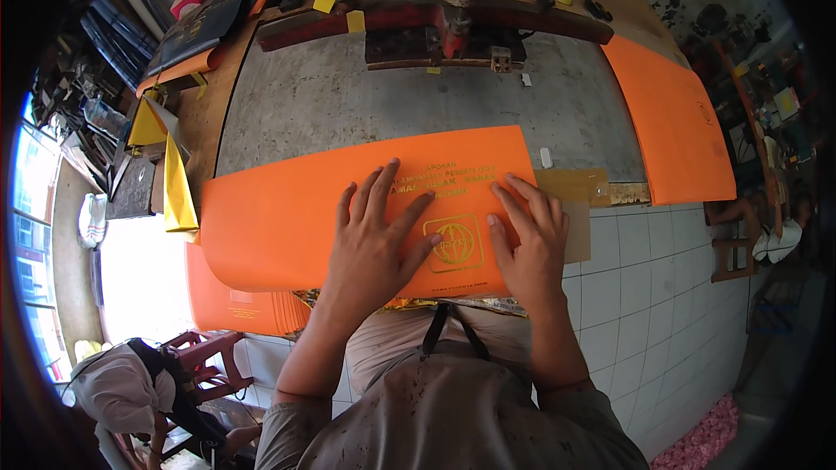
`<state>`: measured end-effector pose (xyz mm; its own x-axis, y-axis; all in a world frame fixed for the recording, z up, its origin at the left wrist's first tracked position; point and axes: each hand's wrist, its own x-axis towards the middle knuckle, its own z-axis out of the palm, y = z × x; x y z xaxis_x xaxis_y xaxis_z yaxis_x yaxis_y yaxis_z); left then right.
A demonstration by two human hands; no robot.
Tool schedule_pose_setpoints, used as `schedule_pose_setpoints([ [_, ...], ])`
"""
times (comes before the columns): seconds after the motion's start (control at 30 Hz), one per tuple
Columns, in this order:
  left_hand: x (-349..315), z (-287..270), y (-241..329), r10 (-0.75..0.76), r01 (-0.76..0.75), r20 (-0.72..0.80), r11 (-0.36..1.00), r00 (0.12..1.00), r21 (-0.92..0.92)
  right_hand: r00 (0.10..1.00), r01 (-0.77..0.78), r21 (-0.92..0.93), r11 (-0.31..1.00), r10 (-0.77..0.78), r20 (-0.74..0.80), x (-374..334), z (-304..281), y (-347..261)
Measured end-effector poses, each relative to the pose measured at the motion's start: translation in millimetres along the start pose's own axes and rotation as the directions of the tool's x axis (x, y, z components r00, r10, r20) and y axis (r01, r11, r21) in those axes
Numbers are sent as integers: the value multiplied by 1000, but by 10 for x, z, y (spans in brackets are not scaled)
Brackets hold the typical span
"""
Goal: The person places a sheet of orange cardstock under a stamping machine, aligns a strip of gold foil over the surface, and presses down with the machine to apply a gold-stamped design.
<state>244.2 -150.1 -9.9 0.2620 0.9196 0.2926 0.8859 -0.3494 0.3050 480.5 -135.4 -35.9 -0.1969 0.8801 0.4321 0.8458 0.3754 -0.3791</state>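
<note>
A large orange cover sheet (270, 218) lies across the near edge of the grey metal work table (287, 96), bending down at its left end. Gold lettering and a gold globe emblem (454, 244) are printed on its right part. My left hand (370, 235) rests on the sheet left of the emblem, fingers spread. On the emblem's other side, my right hand (533, 239) lies with fingers apart near the sheet's right edge. Neither hand grips anything. A small white piece (546, 157) sits just beyond the right hand, and brown card with tape (578, 235) shows beside it.
A heavy press (453, 22) spans the table's far side. Orange covers lie at the right (670, 122) and in a stack (244, 296) at lower left. Yellow foil (178, 183) hangs at the left edge. People sit at lower left (131, 387) and far right (778, 239).
</note>
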Motion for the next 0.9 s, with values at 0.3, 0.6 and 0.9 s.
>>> schedule_pose_setpoints([
  [0.3,-33,-17,-40,-15,14,12,1000,1000,10,1000,1,-6,1000,-1,-3,-13,6,4],
  [0.6,76,82,12,66,-66,-15,998,998,-15,1000,-5,2,1000,5,10,-1,-2,-7],
  [0.9,243,150,-42,-29,34,-74,997,997,70,1000,4,-10,1000,-4,8,9,-19,-3],
])
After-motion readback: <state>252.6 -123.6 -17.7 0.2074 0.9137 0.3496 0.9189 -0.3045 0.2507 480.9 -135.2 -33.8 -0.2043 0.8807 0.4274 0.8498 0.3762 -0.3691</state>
